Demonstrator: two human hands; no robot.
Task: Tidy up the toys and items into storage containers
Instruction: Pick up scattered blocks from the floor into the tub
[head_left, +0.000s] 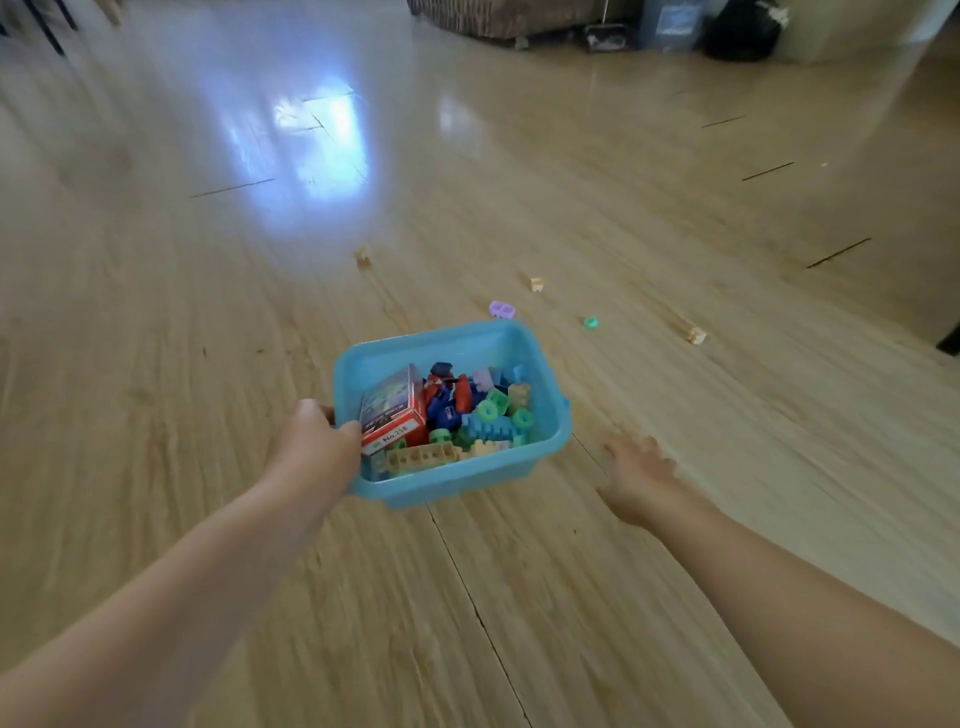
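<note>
My left hand (317, 447) grips the left rim of a light blue plastic bin (545, 374), held just above the wooden floor. Inside lie a red boxed toy (392, 413) and several coloured building blocks (488, 415). My right hand (641, 475) hovers to the right of the bin, fingers spread, holding nothing. Loose pieces lie on the floor beyond the bin: a purple block (502, 309), a green round piece (590, 322), a beige block (537, 283), another beige block (363, 256) and a third beige block (695, 334).
The glossy wooden floor (208, 312) stretches all around. At the far back stand a sofa base (498, 21), a blue-grey box (672, 23) and a black bag (743, 31). A dark furniture leg (950, 340) shows at the right edge.
</note>
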